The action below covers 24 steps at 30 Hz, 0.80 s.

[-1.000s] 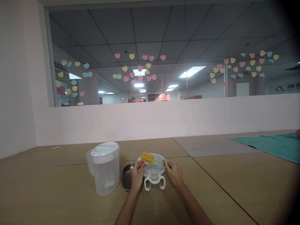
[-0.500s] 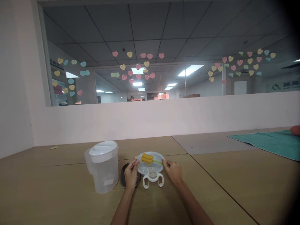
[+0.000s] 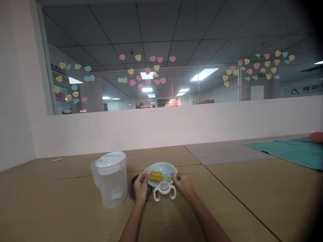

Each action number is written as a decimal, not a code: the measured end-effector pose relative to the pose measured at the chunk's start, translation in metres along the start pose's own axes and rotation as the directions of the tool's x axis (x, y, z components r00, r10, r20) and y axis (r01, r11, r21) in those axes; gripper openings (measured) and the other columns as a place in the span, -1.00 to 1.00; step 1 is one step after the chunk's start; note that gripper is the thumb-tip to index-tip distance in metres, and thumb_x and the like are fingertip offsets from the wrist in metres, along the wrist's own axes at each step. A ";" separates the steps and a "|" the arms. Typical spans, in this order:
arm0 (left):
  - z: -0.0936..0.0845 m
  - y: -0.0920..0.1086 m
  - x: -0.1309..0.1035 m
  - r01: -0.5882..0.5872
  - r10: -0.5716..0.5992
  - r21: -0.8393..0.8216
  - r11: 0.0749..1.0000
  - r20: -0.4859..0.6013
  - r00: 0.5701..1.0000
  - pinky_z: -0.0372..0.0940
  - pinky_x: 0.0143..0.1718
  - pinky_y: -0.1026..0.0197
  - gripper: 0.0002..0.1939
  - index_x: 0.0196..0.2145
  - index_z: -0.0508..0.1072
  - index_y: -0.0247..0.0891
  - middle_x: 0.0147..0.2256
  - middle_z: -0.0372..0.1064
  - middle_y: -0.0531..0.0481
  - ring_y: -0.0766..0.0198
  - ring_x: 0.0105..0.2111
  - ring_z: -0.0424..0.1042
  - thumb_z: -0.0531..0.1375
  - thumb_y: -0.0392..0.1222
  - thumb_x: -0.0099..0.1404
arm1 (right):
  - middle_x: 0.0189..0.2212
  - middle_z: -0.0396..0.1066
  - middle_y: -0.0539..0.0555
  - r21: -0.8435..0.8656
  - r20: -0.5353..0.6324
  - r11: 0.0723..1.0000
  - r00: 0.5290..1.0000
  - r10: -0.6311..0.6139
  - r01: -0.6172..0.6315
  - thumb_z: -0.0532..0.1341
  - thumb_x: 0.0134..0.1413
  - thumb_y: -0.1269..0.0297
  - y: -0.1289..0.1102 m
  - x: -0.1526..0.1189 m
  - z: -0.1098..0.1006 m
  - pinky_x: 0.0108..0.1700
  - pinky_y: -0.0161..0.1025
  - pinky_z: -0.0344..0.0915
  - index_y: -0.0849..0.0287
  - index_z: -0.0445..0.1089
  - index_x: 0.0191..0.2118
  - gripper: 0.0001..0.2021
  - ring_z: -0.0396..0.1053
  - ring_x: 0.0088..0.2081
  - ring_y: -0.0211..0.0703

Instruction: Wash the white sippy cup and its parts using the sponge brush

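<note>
My right hand (image 3: 185,184) grips the green handle of a yellow sponge brush (image 3: 156,176), whose head is over the left part of a white plate (image 3: 166,166). Pinched in the fingers of my left hand (image 3: 140,188) is a small clear round cap (image 3: 147,171), close to the left end of the sponge. Under and beside my left hand lies a dark round dish (image 3: 132,189), partly hidden. A white two-handled bottle collar (image 3: 164,187) stands just in front of the plate.
A clear pitcher with a white lid (image 3: 113,183) stands left of the dark dish. At the far right lies a teal cloth (image 3: 297,152) with a reddish object (image 3: 316,137) at its edge. A white wall (image 3: 161,129) rises behind the table.
The sponge head has moved slightly left and down, nearer my left hand. The small cap has turned, so its round face now shows. My right hand has shifted a little left.
</note>
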<state>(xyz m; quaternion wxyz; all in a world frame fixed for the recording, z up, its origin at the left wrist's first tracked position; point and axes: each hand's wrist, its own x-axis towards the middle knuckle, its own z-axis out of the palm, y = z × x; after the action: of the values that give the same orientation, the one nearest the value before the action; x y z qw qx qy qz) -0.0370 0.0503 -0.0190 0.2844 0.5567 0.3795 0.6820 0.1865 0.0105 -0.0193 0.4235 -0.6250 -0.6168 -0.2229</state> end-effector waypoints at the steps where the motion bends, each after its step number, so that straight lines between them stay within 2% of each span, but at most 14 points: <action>1: 0.000 0.001 0.000 -0.003 0.003 -0.001 1.000 0.004 1.000 0.37 -0.21 0.17 -0.59 -0.25 0.47 -0.30 -0.23 0.50 -0.17 0.12 -0.22 0.49 0.22 0.06 0.04 | -0.65 0.44 0.04 0.002 -0.003 1.000 1.000 -0.004 0.004 0.05 0.15 0.02 0.000 0.000 0.000 -0.52 -0.30 -0.14 0.15 0.43 -0.64 -0.53 0.32 -0.61 -0.30; 6: 0.000 0.002 0.001 -0.011 0.011 0.001 1.000 0.009 1.000 0.37 -0.22 0.17 -0.57 -0.25 0.46 -0.32 -0.24 0.50 -0.18 0.12 -0.23 0.48 0.22 0.08 0.04 | -0.63 0.46 0.05 -0.014 -0.006 1.000 1.000 0.017 -0.017 0.05 0.15 0.01 -0.001 0.001 0.002 -0.52 -0.30 -0.13 0.14 0.43 -0.62 -0.54 0.34 -0.58 -0.29; 10: 0.000 0.002 0.001 -0.013 0.012 0.012 1.000 0.012 1.000 0.36 -0.23 0.17 -0.58 -0.27 0.48 -0.31 -0.26 0.50 -0.17 0.11 -0.25 0.49 0.23 0.08 0.02 | -0.59 0.48 0.07 -0.036 -0.030 0.995 0.995 0.092 -0.093 0.01 0.17 0.01 -0.002 0.002 -0.001 -0.52 -0.30 -0.14 0.14 0.45 -0.60 -0.52 0.34 -0.58 -0.26; 15: 0.000 0.004 -0.004 -0.084 0.071 0.153 0.985 0.091 0.993 0.33 -0.19 0.13 -0.66 -0.30 0.51 -0.24 -0.27 0.51 -0.12 0.10 -0.25 0.47 0.21 0.06 0.06 | -0.61 0.46 0.07 0.033 -0.091 0.984 0.980 0.178 -0.176 -0.07 0.22 -0.02 -0.004 0.004 -0.012 -0.53 -0.31 -0.13 0.15 0.41 -0.62 -0.45 0.32 -0.59 -0.27; 19: 0.001 0.007 -0.009 -0.177 0.137 0.277 0.944 0.158 0.978 0.28 -0.14 0.10 -0.71 -0.30 0.53 -0.20 -0.27 0.50 -0.10 0.09 -0.23 0.45 0.18 0.02 0.11 | -0.63 0.44 0.06 0.115 -0.144 0.986 0.980 0.141 -0.125 -0.08 0.22 -0.04 -0.007 0.003 -0.015 -0.52 -0.32 -0.11 0.16 0.39 -0.63 -0.44 0.31 -0.59 -0.29; 22: 0.001 0.009 -0.011 -0.198 0.159 0.303 0.932 0.149 0.976 0.28 -0.13 0.08 -0.71 -0.31 0.54 -0.19 -0.27 0.50 -0.10 0.09 -0.23 0.45 0.18 0.02 0.11 | -0.63 0.43 0.05 0.135 -0.162 0.989 0.983 0.082 -0.060 -0.06 0.22 -0.02 -0.009 0.001 -0.014 -0.51 -0.33 -0.09 0.17 0.38 -0.64 -0.45 0.29 -0.60 -0.31; 24: 0.001 0.010 -0.011 -0.182 0.150 0.294 0.938 0.126 0.981 0.28 -0.13 0.08 -0.71 -0.31 0.53 -0.20 -0.27 0.50 -0.10 0.09 -0.23 0.45 0.19 0.02 0.10 | -0.63 0.43 0.05 0.118 -0.169 0.991 0.983 0.078 -0.059 -0.06 0.22 0.00 -0.009 0.001 -0.013 -0.50 -0.33 -0.10 0.18 0.38 -0.63 -0.45 0.29 -0.60 -0.31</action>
<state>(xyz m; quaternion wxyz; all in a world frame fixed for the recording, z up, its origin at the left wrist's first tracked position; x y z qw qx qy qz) -0.0331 0.0365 -0.0167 0.1557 0.6579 0.4165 0.6079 0.1811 -0.0007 -0.0088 0.5173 -0.5994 -0.5673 -0.2265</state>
